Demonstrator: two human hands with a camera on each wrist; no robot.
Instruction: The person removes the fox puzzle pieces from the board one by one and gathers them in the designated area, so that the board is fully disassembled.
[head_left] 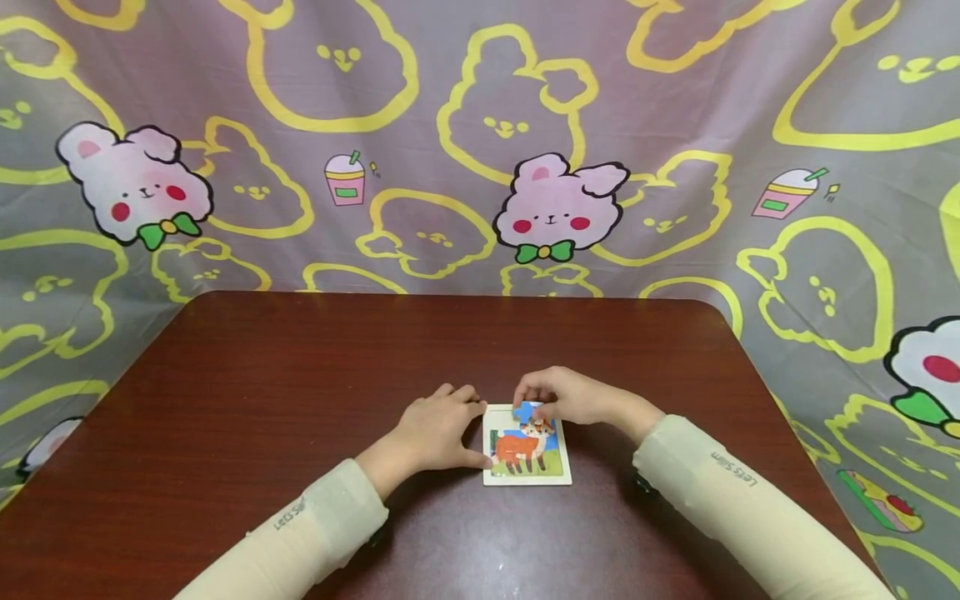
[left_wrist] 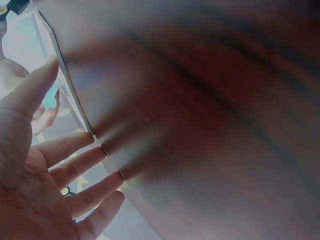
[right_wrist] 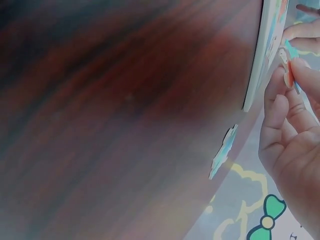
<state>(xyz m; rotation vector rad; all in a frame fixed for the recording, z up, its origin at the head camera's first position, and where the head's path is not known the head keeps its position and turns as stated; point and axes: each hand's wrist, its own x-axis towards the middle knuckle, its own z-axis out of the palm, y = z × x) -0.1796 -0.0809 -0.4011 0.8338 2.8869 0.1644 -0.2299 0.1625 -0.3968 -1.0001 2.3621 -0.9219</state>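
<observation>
A small jigsaw puzzle board [head_left: 527,481] with a pale frame lies on the table, its picture showing an orange fox-like animal on green and blue. Bare tray shows at the picture's upper left. My left hand [head_left: 438,429] rests at the board's left side, fingers spread and fairly straight, thumb near the lower left edge and a fingertip by the upper left corner. Over the board's top edge, my right hand [head_left: 573,396] pinches a blue puzzle piece [head_left: 523,412] between thumb and fingers. The right wrist view shows orange and white on this puzzle piece [right_wrist: 286,67] too.
Another loose puzzle piece [right_wrist: 223,151] lies on the table beyond the board in the right wrist view; the head view has it hidden behind the right hand. The dark red-brown table [head_left: 337,358] ends at a patterned cloth curtain [head_left: 420,158] at the back and sides.
</observation>
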